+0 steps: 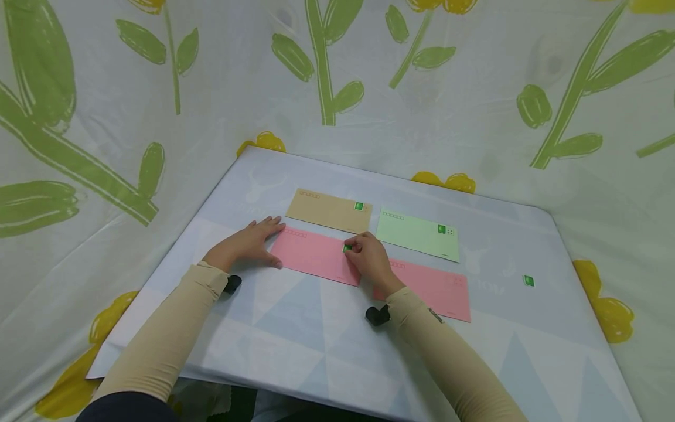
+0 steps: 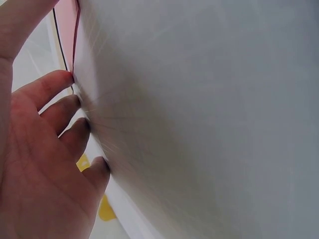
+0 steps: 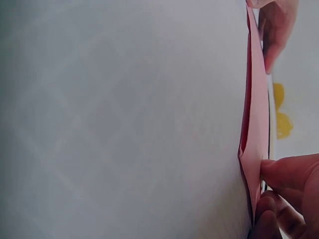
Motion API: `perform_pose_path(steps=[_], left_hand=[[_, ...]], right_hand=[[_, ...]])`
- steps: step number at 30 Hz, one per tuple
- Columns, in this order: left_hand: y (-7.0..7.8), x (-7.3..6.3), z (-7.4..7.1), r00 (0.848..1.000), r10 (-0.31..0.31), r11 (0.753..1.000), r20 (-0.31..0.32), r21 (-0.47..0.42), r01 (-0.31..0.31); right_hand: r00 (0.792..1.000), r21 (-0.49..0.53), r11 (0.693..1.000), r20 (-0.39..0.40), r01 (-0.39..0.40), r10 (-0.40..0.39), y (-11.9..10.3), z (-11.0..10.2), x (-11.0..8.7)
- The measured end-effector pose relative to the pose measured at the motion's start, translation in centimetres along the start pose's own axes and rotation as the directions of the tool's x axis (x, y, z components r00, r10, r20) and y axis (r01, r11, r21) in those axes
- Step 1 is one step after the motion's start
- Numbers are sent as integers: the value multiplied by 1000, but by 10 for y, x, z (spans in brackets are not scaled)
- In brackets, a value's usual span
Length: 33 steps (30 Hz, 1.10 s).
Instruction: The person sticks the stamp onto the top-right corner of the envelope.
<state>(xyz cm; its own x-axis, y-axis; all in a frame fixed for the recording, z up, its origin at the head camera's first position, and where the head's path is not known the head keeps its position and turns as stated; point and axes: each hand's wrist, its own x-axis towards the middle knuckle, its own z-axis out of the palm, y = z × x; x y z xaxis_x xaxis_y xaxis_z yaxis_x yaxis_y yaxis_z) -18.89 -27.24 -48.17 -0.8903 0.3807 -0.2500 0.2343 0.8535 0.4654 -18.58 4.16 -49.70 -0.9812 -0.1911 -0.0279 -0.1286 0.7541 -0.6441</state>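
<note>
A pink envelope lies flat on the table, with a row of small printed boxes at its upper left. Spread fingers of my left hand rest at its left edge, the thumb near the lower corner; the left wrist view shows the fingertips along the pink envelope and table. My right hand pinches a small green postage stamp over the envelope's upper right corner. From the right wrist, the thumb and fingers are right at the pink paper, and most of the stamp is hidden.
A second pink envelope lies partly beneath my right wrist. Behind are a tan envelope and a light green envelope, each bearing a green stamp. One loose stamp lies far right on the patterned tablecloth.
</note>
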Motion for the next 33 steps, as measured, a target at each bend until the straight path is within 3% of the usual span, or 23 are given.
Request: perform_pose_path(steps=[19,33], left_hand=[[0,0,-1,1000,-5,1000,3,3,5],[0,-1,0,1000,-8,1000,4,3,8]], right_hand=[[1000,-2,1000,2,12,-12,-1,-3,-1],[1000,65,998,-13,-11,12,0,-2,-3]])
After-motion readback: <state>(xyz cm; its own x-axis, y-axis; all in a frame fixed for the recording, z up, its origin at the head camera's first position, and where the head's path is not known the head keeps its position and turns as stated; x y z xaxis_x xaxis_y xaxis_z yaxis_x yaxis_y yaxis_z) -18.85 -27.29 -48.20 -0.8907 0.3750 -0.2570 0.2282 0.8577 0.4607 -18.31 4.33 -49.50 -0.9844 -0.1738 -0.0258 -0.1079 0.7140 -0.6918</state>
